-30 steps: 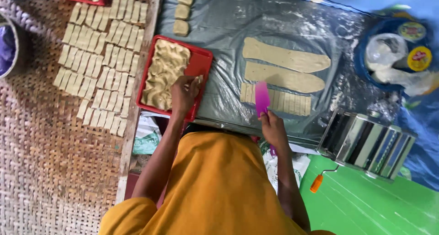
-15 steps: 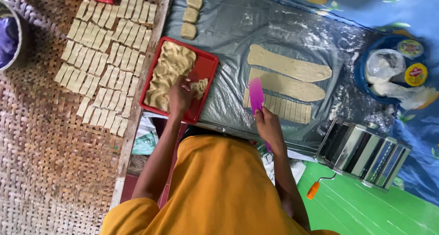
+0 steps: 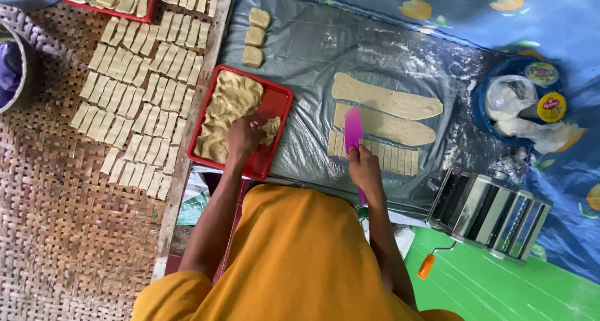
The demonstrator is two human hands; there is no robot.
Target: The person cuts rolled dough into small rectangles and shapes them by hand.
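Here the left hand (image 3: 242, 136) pinches dough scraps (image 3: 270, 128), the right hand (image 3: 364, 168) grips a pink knife (image 3: 353, 128), handle hidden.

I see a grey plastic sheet (image 3: 312, 65) bearing a red tray (image 3: 278, 130), dough strips (image 3: 387, 102) and, far right, a blue bowl (image 3: 484, 105); left, a woven mat (image 3: 56, 202).

I see bare plastic sheet (image 3: 312, 65) between the red tray (image 3: 279, 118) and the dough strips (image 3: 384, 102) — a hand could pass there. Right of the strips, the blue bowl (image 3: 484, 99) and the pasta roller (image 3: 490, 211) close that side in. To the left, rows of cut pieces (image 3: 134, 102) crowd the woven mat (image 3: 56, 221) — its near half lies open.
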